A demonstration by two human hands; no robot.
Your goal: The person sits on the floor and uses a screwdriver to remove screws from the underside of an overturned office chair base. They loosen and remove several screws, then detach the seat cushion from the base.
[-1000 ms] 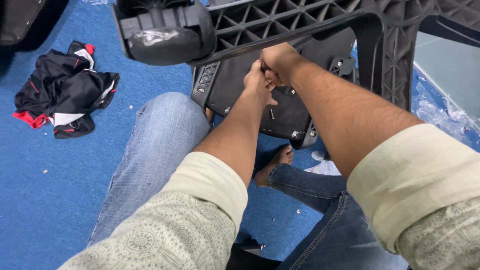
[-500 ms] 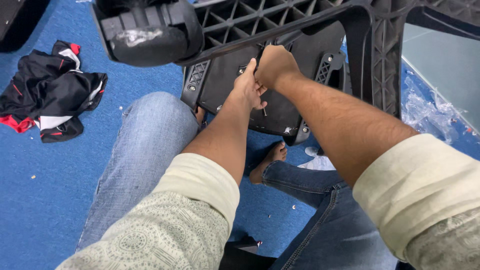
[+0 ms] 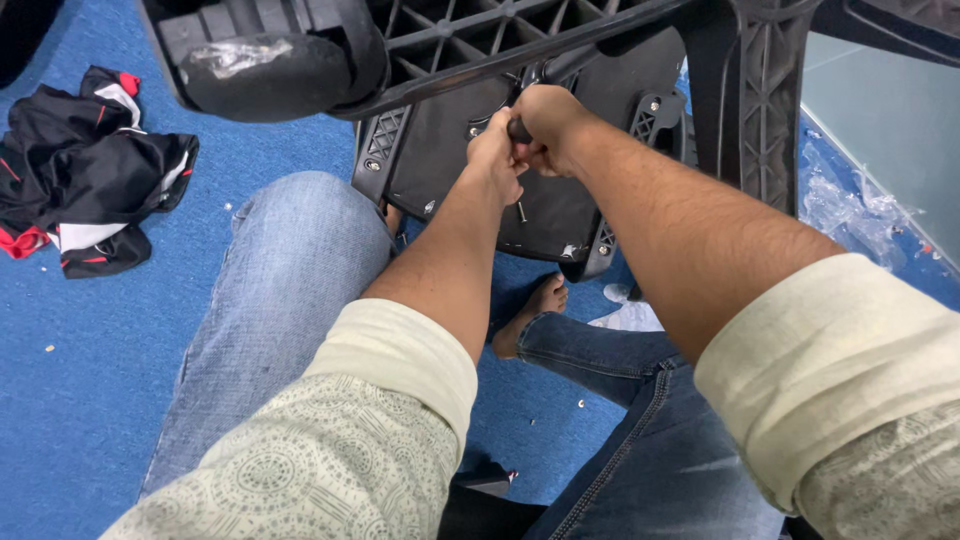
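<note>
While both hands, left and right, clench a dark tool handle, the black chair base sits just beneath them.

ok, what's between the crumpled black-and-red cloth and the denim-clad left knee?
Head view: only bare blue carpet with small specks separates the cloth from the knee.

Patterned rolled sleeves; blue jeans

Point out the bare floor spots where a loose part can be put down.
Bare blue carpet lies left of the left knee, below the crumpled black clothing. A smaller patch sits between the legs. It is crowded around both hands under the black chair part, and clear plastic wrap covers the right side.
</note>
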